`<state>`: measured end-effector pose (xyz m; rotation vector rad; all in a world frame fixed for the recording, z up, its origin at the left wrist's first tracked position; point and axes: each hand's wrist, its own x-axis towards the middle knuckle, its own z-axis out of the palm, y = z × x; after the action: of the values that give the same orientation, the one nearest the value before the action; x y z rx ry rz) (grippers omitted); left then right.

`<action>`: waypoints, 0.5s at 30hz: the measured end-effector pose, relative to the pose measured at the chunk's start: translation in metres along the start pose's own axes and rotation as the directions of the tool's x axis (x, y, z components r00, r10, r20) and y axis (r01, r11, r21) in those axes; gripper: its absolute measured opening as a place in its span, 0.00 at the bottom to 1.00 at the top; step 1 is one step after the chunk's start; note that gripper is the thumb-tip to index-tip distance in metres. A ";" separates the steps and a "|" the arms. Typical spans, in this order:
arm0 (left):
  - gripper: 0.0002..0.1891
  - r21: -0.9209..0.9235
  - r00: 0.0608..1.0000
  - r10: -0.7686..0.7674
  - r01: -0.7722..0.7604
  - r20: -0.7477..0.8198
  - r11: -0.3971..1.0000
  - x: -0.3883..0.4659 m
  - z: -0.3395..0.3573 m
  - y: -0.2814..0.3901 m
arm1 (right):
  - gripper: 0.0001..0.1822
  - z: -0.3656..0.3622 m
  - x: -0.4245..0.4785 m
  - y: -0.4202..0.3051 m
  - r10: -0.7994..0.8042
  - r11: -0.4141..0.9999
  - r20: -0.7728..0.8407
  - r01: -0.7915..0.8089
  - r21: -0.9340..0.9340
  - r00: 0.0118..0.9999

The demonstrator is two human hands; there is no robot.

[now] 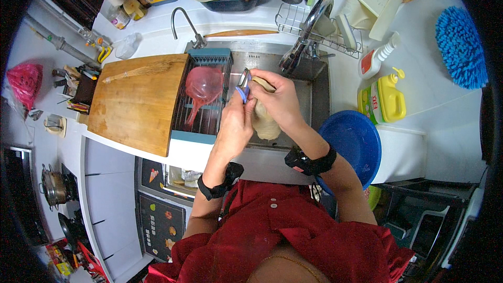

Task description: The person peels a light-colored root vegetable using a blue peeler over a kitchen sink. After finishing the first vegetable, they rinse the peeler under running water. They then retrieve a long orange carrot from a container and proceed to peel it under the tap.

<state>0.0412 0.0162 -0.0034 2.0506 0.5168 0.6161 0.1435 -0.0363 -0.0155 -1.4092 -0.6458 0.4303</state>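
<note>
Both hands are raised over the steel sink (pixel 302 125). A small peeler with a blue-purple frame and a metal blade (pixel 244 85) is between them, upright. My left hand (pixel 235 120) grips its lower part with fingers and thumb. The fingers of my right hand (pixel 277 96) touch the peeler's upper end, and a pale, elongated thing (pixel 265 122) shows under this hand, reaching down towards the sink's front edge. It looks like a peeled root vegetable or gourd, but I cannot tell which. How firmly the right fingers hold either thing is partly hidden.
Left of the sink lie a wooden cutting board (pixel 137 102) and a teal drying rack (pixel 196 136) with a pink strainer (pixel 204 84). The chrome faucet (pixel 302 43) arches over the sink's back right. Right stand a blue basin (pixel 349 145), a yellow detergent bottle (pixel 383 100) and a spray bottle (pixel 377 59).
</note>
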 end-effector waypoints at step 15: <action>0.13 0.017 1.000 0.027 -0.026 -0.014 1.000 0.000 -0.001 -0.003 | 0.13 0.002 -0.002 -0.007 -0.049 0.995 0.005 0.050 -0.085 0.999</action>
<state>0.0401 0.0185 -0.0052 2.0733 0.5056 0.6449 0.1400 -0.0364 -0.0089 -1.4704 -0.7066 0.3690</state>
